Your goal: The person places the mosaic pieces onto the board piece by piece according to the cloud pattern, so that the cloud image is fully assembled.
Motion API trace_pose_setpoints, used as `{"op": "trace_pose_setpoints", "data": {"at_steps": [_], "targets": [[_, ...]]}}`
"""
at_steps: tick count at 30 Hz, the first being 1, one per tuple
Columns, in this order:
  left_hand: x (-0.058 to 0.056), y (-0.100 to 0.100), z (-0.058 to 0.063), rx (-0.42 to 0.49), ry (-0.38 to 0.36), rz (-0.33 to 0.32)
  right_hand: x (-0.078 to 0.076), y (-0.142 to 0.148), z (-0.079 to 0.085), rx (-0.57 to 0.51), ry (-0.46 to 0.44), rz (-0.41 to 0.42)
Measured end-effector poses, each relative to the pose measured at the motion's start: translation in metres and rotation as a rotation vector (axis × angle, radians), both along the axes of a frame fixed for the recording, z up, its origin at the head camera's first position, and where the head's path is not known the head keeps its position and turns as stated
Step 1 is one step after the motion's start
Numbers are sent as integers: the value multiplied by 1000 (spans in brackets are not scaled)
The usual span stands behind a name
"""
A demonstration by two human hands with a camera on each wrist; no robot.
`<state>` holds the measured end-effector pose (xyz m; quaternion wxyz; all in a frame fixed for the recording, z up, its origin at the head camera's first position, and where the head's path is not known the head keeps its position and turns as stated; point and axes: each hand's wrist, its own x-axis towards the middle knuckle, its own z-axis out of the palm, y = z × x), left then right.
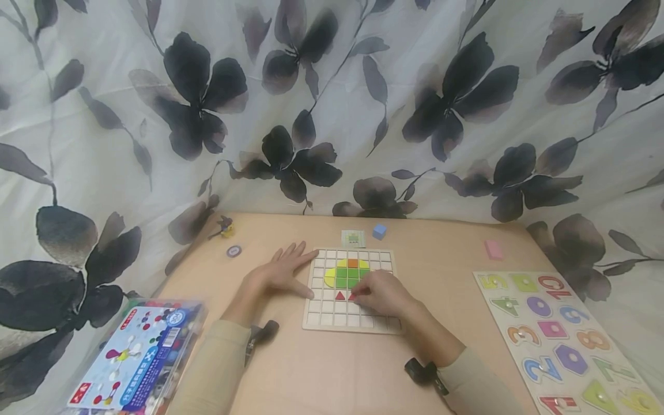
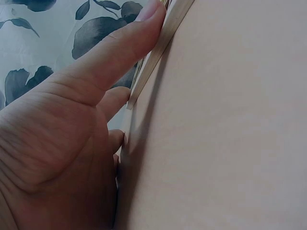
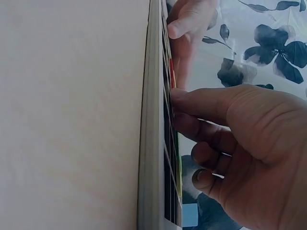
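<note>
A square wooden grid board (image 1: pixel 316 320) lies flat on the table, with yellow, green and orange pieces in its upper cells and a red triangle tile (image 1: pixel 339 295) below them. My left hand (image 1: pixel 277 272) rests at the board's left edge, fingers spread, its thumb (image 2: pixel 139 33) touching the rim. Over the board, my right hand (image 1: pixel 383 293) pinches a second red triangle piece (image 1: pixel 351 297) between thumb and index finger, low at a cell beside the first triangle. That hand covers part of the grid's right side. In the right wrist view, its other fingers (image 3: pixel 206 153) are curled.
A small pattern card (image 1: pixel 353 238) and a blue cube (image 1: pixel 380 231) lie behind the board. A clear box of molecule parts (image 1: pixel 135 357) stands front left. A number puzzle board (image 1: pixel 524 323) lies right, a pink block (image 1: pixel 494 249) behind it. A grey disc (image 1: pixel 234 251) and small figure (image 1: pixel 226 227) sit back left.
</note>
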<state>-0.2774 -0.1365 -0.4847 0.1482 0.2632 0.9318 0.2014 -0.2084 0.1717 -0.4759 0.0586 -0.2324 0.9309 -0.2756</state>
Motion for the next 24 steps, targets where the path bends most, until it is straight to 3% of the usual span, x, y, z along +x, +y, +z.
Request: {"op": "trace_pose_setpoints", "data": {"at_steps": [12,24], "targets": [[-1,-1,-1,-7,8,-3,-1,3,0,38,60,-4],[0,-1,0,-19,0,-1,-1,23,24,-65,23,-125]]}}
